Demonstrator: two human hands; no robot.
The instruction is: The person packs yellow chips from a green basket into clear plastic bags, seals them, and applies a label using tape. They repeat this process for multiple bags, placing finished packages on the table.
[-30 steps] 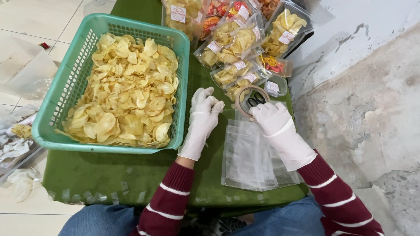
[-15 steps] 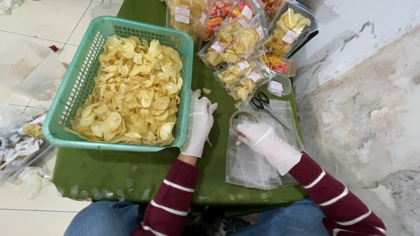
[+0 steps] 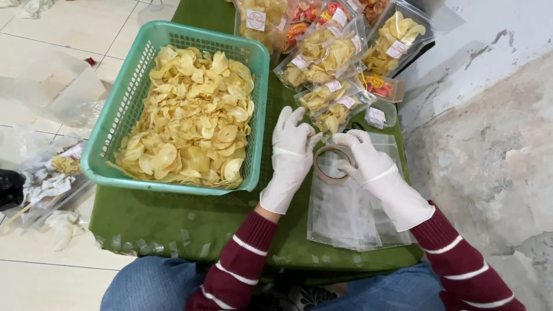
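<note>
Both my hands wear white gloves. My right hand grips a roll of clear tape, fingers through its ring. My left hand is at the roll's left edge, fingertips pinching at it beside a sealed bag of chips. The roll hovers above a stack of clear plastic bags on the green cloth. A teal basket heaped with yellow chips stands to the left of my left hand.
Several sealed bags of chips lie at the far side of the low green table. Tape strips stick along its near edge. A grey wall is at the right; plastic scraps lie on the tiled floor at left.
My right hand lowered the tape roll onto the plastic bags, then lifted it back up. My left hand moved from the basket's edge rightward to meet the roll.
</note>
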